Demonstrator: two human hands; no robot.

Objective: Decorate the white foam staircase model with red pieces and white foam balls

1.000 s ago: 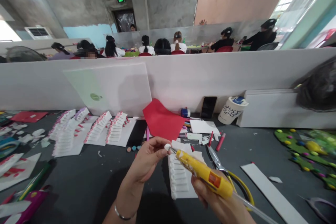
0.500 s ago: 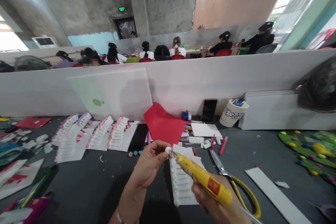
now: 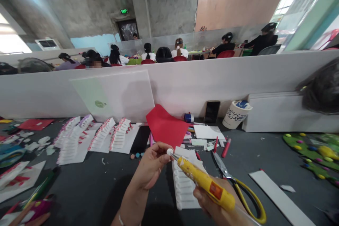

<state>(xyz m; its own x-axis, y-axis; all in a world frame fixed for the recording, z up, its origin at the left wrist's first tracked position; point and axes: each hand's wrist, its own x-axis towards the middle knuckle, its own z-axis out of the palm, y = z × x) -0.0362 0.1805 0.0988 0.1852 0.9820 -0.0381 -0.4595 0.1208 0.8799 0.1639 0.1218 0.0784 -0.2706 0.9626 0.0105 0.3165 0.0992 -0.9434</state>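
My left hand (image 3: 156,164) pinches a small round white piece (image 3: 169,152) between thumb and fingertips, above the dark table. In my right hand (image 3: 212,197) is a yellow pen-shaped glue gun (image 3: 203,180) with a pale stick at its rear. Its metal tip meets the white piece. Beneath the tool lies a white card (image 3: 185,190) with a row of folded white strips, rounded at their left ends. My right hand partly covers this card. Scissors with yellow handles (image 3: 249,197) lie just right of my right hand.
Finished-looking strip cards (image 3: 71,144) stand at the left. Behind my hands are red sheet (image 3: 166,125), a phone (image 3: 212,111) and a paper cup (image 3: 235,114) by a low white partition (image 3: 201,77). Another person's hand (image 3: 39,217) holds a purple item at lower left.
Another person's hand has come in at lower left onto the purple item. My hands, the white piece and the glue gun stay almost in place; the view has shifted slightly.
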